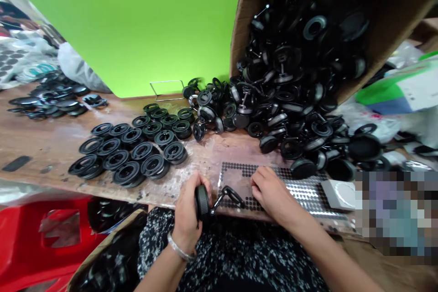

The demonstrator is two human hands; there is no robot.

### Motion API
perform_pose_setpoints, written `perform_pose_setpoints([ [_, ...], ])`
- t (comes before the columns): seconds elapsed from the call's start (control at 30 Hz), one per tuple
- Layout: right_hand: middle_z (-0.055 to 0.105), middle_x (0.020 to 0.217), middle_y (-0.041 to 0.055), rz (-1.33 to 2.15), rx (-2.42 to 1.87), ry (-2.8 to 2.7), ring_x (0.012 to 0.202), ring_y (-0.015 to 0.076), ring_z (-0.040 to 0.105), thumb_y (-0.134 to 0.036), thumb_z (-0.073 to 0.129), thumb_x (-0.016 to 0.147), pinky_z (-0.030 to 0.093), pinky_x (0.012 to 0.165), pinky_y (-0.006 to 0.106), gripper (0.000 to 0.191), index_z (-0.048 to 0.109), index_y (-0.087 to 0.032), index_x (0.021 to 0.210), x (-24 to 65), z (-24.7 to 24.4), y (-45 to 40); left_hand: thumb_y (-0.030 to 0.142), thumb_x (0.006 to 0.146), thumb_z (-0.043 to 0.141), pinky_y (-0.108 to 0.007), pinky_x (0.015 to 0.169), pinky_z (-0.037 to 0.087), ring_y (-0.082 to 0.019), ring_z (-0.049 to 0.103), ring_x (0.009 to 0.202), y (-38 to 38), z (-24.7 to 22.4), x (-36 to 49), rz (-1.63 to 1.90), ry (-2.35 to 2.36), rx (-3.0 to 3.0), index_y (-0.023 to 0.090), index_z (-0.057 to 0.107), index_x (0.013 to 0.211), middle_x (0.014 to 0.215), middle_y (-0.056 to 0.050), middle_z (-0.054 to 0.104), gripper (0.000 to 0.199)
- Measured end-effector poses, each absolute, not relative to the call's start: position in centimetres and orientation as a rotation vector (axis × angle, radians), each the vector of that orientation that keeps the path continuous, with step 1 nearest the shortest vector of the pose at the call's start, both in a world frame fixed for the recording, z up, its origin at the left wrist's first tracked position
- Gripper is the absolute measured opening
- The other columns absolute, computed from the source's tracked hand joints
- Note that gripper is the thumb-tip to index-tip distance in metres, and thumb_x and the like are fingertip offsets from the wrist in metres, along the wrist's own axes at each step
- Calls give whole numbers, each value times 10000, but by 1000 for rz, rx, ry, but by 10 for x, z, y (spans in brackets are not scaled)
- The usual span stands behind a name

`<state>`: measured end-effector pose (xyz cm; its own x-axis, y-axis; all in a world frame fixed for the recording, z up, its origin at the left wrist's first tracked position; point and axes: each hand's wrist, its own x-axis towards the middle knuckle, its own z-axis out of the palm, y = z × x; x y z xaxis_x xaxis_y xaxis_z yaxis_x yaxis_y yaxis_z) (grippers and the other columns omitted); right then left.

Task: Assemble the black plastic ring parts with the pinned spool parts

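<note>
Reaching in from the bottom edge with both forearms. Curving the left hand in a grip at lower centre; angling the right hand up and leftward, fingers curled.

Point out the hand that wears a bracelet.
The left hand, the one holding the black part: a silvery bracelet circles its wrist, while the right hand has a bare wrist.

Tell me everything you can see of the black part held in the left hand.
The black part looks like plastic: a thick disc with a finely ribbed rim, standing on edge, and a thin jointed arm leading to a tilted ring. The left hand grips the disc. The ring is over the dotted sheet; whether they touch is unclear.
</note>
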<state>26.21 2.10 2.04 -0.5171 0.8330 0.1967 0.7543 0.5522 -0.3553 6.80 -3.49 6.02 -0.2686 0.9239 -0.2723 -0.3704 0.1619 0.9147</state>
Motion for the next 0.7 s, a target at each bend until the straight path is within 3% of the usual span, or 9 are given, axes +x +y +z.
perform_pose_setpoints([
  [0.27, 573, 840, 60, 244, -1321, -2376, 845, 201, 503, -21, 541, 761, 448, 748, 309, 159, 571, -177, 746, 262, 21, 24, 453, 911, 466, -223, 525, 375, -115, 432, 526, -33, 58, 68, 1406, 1312, 669, 177, 504, 577, 540, 11, 467, 435],
  [0.5, 532, 967, 54, 309, -1089, -1903, 996, 211, 494, -58, 534, 821, 435, 893, 403, 146, 520, -203, 820, 254, 56, -19, 477, 875, 498, -231, 497, 381, -120, 441, 503, -35, 59, 77, 1442, 1385, 702, 184, 503, 574, 536, 5, 480, 420],
  [0.7, 524, 1033, 67, 373, -880, -2013, 1104, 241, 456, 5, 535, 792, 411, 969, 464, 212, 517, -198, 850, 228, 61, -49, 516, 907, 447, -235, 527, 377, -116, 427, 500, -37, 59, 88, 1371, 1464, 788, 191, 519, 616, 544, 17, 487, 442],
])
